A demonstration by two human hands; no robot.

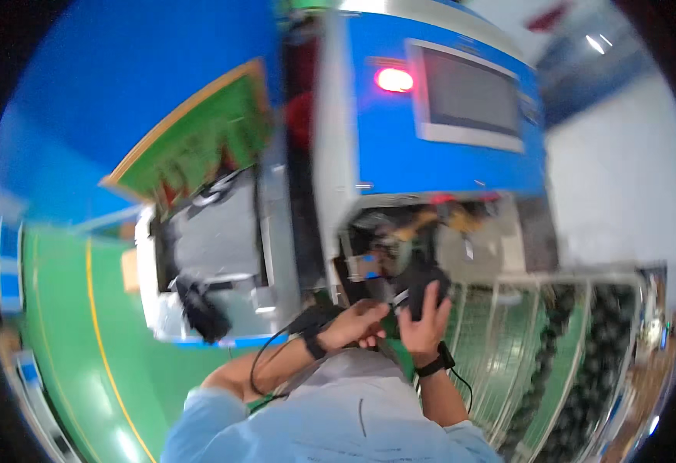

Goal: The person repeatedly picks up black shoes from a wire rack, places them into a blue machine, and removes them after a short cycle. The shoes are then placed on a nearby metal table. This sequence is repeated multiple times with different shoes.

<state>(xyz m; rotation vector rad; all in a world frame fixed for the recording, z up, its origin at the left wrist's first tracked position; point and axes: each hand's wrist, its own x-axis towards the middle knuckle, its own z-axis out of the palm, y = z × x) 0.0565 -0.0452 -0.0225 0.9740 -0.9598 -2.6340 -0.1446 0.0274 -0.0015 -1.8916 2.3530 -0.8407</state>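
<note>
Nearest is the wearer's own pale shirt (pixel 353 424), low centre, just below both hands. Left hand (pixel 353 326): fingers curled inward, thumb close to them; can't tell if anything's pinched. Right hand (pixel 423 322): fingers spread and extended against a black part (pixel 421 284); can't confirm a grip, motion blur. That part sits right at the right fingertips, at the front of an open bay in a blue machine (pixel 450 174). Both wrists wear black bands, cables trailing. Beyond the fingers, up the machine face: grey screen (pixel 469 92) in a pale frame, lit red lamp (pixel 394 79) on its left. Right of the right-hand fingers: wire rack (pixel 569 280) with rows of dark rounded pieces (pixel 612 339), green floor (pixel 60 301) visible through the bars. Left of the left-hand fingers, well apart: white-sided station (pixel 149 285) with a grey panel (pixel 213 243), black bundle (pixel 203 310) at its near edge, wood-framed green board (pixel 207 143) behind. Farther left, the same floor with a yellow line (pixel 100 332); blue wall (pixel 145 92) beyond.
</note>
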